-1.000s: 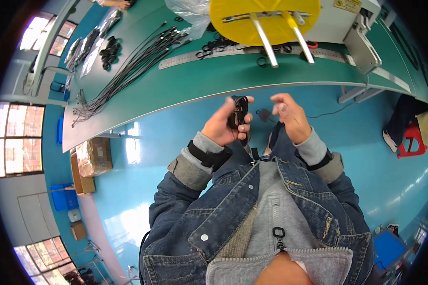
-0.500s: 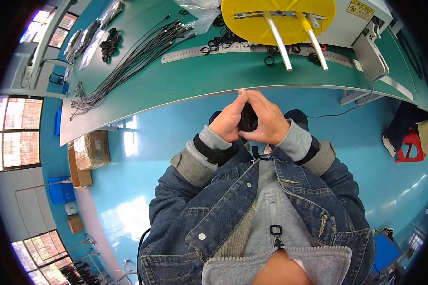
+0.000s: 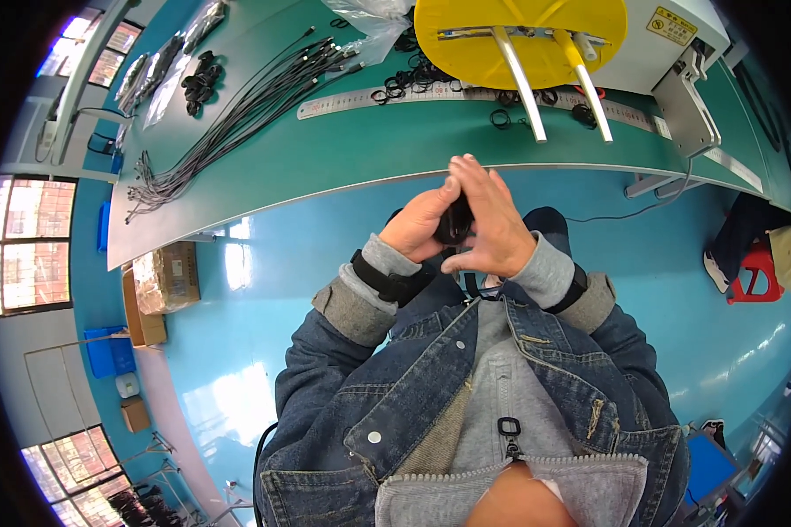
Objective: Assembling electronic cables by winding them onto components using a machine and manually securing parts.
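Just off the near edge of the table, my hands meet around a glossy black bundle (image 3: 454,221), perhaps coiled cable; most of it is hidden, so its exact kind is unclear. My left hand (image 3: 415,227) is closed on it from the left, thumb pointing up. On the other side, my right hand (image 3: 501,230) has its fingers stretched out and its thumb apart, with the fingertips meeting the left thumb at the top. Ahead on the green table (image 3: 360,154) lies a fan of long dark cables (image 3: 237,114).
A yellow disc (image 3: 518,44) with two rods juts from a white machine (image 3: 677,35) over the table's edge. Beneath it lie a steel ruler (image 3: 351,101) and several black rings (image 3: 413,79). Black parts (image 3: 202,83) sit farther left; a red stool (image 3: 756,277) stands right.
My right hand has loosened: its fingers have straightened upward and its thumb has come away from the left hand. The left hand stays round the black bundle.
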The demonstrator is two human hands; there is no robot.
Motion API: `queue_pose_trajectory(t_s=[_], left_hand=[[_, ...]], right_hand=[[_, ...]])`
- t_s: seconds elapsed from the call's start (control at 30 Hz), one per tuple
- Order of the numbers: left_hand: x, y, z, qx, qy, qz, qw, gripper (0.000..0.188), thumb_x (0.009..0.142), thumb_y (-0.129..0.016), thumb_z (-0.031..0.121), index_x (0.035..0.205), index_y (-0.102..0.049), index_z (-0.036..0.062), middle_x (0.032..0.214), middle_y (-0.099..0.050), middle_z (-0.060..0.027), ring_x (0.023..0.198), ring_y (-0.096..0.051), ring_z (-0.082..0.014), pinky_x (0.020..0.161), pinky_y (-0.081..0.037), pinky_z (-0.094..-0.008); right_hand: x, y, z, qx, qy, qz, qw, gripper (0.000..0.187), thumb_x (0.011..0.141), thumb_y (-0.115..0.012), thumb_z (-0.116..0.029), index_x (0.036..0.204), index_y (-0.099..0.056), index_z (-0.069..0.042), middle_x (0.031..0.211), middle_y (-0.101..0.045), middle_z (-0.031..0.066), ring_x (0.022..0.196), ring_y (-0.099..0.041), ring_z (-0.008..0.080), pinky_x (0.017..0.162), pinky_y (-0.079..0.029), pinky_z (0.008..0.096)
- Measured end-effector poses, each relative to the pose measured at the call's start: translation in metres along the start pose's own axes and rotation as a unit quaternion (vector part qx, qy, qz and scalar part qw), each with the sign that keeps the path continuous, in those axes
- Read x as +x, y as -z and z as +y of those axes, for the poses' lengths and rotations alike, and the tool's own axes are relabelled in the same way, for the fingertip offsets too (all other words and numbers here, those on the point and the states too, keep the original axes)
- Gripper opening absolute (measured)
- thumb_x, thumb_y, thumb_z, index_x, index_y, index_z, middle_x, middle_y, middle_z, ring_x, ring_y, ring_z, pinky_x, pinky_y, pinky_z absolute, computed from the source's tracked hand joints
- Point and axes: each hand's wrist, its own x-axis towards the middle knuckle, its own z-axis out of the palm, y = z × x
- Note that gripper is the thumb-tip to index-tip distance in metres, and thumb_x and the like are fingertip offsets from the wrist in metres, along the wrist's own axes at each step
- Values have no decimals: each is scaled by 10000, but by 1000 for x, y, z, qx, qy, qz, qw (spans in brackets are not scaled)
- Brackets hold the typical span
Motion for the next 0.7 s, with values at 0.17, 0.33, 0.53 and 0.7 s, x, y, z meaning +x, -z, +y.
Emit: queue_pose_trajectory(t_s=[0.17, 0.33, 0.53, 0.7], left_hand=[[-4, 29, 25, -143, -56, 37, 987, 474, 876, -451, 484, 991, -524, 29, 855, -573, -75, 711, -561, -178, 601, -488, -324], [2, 61, 53, -220, -108, -11, 969, 482, 863, -466, 496, 956, -524, 27, 817, -564, -78, 704, -553, -176, 561, -468, -304], [13, 94, 145, -194, -87, 69, 975, 543, 862, -451, 513, 1010, -494, -8, 915, -562, -158, 787, -563, -280, 662, -507, -378], [23, 119, 308, -9, -380, 276, 883, 504, 867, -511, 393, 1175, -415, 5, 1071, -508, -218, 955, -505, -424, 846, -426, -527]], right_hand=[[-12, 21, 9, 83, -1, 53, 995, 824, 590, -753, -213, 1270, -345, 9, 1228, -465, 168, 1186, -416, 318, 973, -342, 356], [-30, 21, 23, 144, -71, 6, 987, 619, 657, -674, -132, 1204, -423, 13, 1095, -544, 151, 975, -539, 273, 848, -416, 333], [-46, 14, 30, 162, -109, -27, 980, 386, 662, -672, -101, 1011, -542, 3, 890, -578, 136, 827, -571, 283, 738, -453, 324], [-47, 20, 27, 157, -128, -28, 979, 325, 665, -664, -93, 960, -564, 0, 828, -586, 121, 766, -572, 270, 685, -458, 325]])
